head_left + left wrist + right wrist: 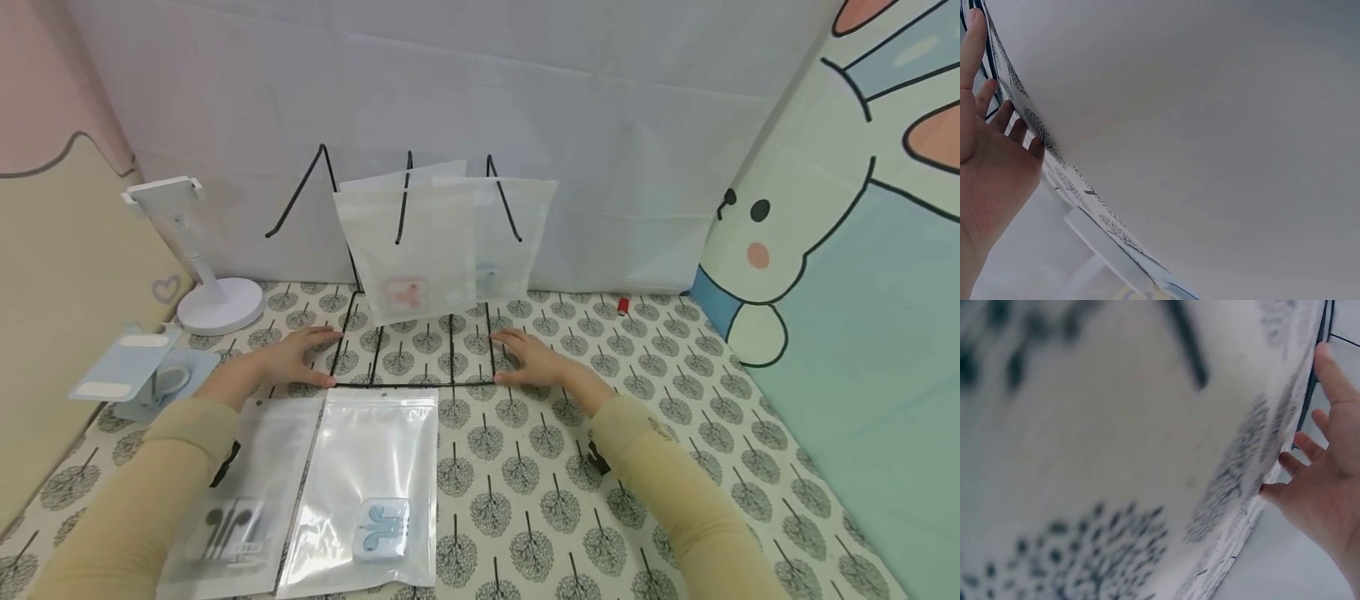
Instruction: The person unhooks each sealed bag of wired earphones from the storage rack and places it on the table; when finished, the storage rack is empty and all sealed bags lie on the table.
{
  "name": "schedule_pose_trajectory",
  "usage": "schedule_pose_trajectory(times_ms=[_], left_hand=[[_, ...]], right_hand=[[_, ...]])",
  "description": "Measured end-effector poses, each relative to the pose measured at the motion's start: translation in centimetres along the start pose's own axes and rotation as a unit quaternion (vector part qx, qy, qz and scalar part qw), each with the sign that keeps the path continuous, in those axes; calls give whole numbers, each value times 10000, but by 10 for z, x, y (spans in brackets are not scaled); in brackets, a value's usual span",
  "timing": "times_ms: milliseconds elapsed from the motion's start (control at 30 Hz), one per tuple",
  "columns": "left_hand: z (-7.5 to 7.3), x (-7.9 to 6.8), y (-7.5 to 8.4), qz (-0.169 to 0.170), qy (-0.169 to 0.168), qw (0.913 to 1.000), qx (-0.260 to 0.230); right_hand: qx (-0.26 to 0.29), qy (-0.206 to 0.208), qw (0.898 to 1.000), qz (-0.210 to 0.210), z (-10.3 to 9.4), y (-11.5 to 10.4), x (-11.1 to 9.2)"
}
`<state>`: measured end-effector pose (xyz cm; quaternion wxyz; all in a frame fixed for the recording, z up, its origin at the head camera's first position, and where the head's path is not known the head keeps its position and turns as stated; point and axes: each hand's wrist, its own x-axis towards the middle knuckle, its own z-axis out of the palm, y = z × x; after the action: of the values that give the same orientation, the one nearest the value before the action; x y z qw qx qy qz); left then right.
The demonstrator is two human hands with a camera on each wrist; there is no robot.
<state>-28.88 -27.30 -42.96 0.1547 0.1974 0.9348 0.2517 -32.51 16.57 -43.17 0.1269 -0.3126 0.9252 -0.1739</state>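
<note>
A black wire rack (412, 386) stands on the patterned cloth, its base a flat frame with crossbars and its prongs rising behind. My left hand (292, 357) is at the left side bar, thumb near the front corner, fingers extended. Opposite it, my right hand (536, 360) touches the right side with loosely spread fingers. From the middle and right prongs hang translucent zip bags: one bag (431, 242) shows pink earphones (406, 292), another bag (517, 229) shows blue ones. The left prong (300, 192) is bare. Both wrist views show the palms (997, 169) with extended fingers.
Two zip bags lie flat in front: a bag (382, 450) with light-blue earphones, and a bag (258, 458) with dark earphones, partly under my left forearm. A white stand (221, 307) and a pale blue folding stand (135, 362) are at left. A small red object (623, 306) lies back right.
</note>
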Motion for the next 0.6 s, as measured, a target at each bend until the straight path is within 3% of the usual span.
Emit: schedule_pose_trajectory(times_ms=[167, 333, 433, 600], left_hand=[[-1, -1, -2, -19, 16, 10000, 71], [-1, -2, 0, -5, 27, 10000, 40], [-2, -1, 2, 28, 44, 10000, 46], [-1, 0, 3, -1, -2, 10000, 73]], right_hand=[[221, 619, 9978, 13, -7, -12, 3], [638, 1343, 9889, 55, -23, -31, 1], [928, 1815, 9790, 38, -34, -39, 1], [1449, 2687, 9521, -197, -47, -49, 8]])
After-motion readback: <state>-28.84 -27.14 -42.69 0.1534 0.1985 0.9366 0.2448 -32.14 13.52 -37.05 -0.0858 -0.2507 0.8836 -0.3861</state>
